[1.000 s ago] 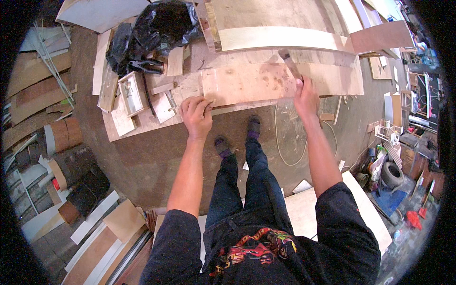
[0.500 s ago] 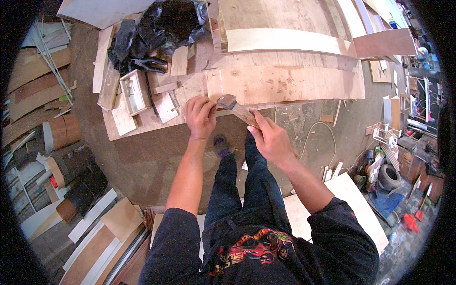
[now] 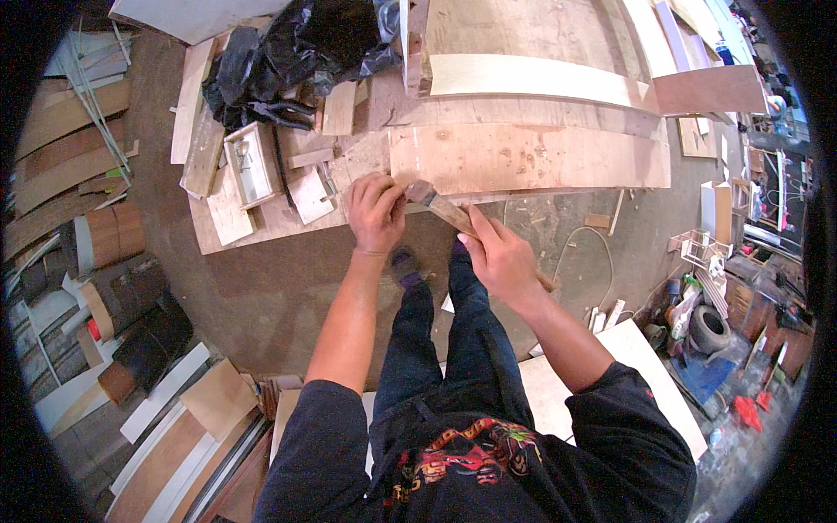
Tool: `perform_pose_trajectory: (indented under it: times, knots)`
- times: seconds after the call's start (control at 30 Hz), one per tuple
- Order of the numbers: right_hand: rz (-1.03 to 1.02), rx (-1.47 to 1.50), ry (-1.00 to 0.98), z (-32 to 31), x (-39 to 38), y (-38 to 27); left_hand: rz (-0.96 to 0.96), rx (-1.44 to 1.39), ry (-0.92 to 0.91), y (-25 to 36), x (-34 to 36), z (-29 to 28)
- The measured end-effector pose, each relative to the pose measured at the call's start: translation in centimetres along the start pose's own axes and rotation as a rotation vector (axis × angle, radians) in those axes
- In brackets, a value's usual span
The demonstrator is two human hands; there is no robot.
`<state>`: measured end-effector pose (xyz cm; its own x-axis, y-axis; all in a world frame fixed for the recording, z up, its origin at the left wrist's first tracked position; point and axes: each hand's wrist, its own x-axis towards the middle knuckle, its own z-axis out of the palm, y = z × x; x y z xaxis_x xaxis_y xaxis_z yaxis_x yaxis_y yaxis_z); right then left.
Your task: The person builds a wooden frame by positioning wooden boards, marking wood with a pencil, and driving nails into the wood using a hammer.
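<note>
My right hand point(image 3: 504, 263) is wrapped round the wooden handle of a hammer point(image 3: 449, 212). The hammer's head points up and left, close to the fingers of my left hand point(image 3: 376, 209). Those left fingers are curled in a pinch above the front edge of the wooden worktable point(image 3: 288, 234); whatever they hold is too small or hidden to name. Just beyond the hammer, a long plywood strip point(image 3: 532, 157) lies along the table's front edge.
On the table's left stand a small open wooden box point(image 3: 253, 166), wood offcuts point(image 3: 309, 195) and a crumpled black plastic bag point(image 3: 305, 48). A pale panel point(image 3: 540, 77) rises behind the strip. Boards are stacked at the left point(image 3: 166, 453). A cable point(image 3: 562, 261) curls on the floor.
The hammer has shifted slightly right and down, its head still near my left fingers. My left hand has moved a little to the right. The view has shifted slightly.
</note>
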<state>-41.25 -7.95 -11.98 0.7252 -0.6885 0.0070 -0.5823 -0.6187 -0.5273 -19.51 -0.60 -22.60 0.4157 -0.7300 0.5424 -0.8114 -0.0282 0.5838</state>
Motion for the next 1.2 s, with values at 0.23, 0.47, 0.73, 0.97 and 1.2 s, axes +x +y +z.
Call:
perform_pose_trajectory:
  times: [0.23,0.47,0.73,0.97,1.2]
  knots:
    - [0.131,0.152,0.054,0.3,-1.0,2.2,-0.045,-0.061,-0.003,-0.4,-0.8,0.1]
    - [0.131,0.12,0.006,-0.3,-1.1,1.4,-0.095,-0.057,-0.008,0.9,0.0,-0.3]
    - [0.078,0.147,0.048,0.1,-0.6,-0.4,-0.1,-0.069,0.023,0.0,-0.4,0.3]
    - [0.071,0.091,0.005,0.7,-0.7,-0.7,-0.061,-0.07,0.034,-0.2,-0.2,0.3]
    - [0.076,0.069,0.045,0.6,-0.5,-1.0,-0.071,-0.103,0.029,-0.2,-0.2,0.3]
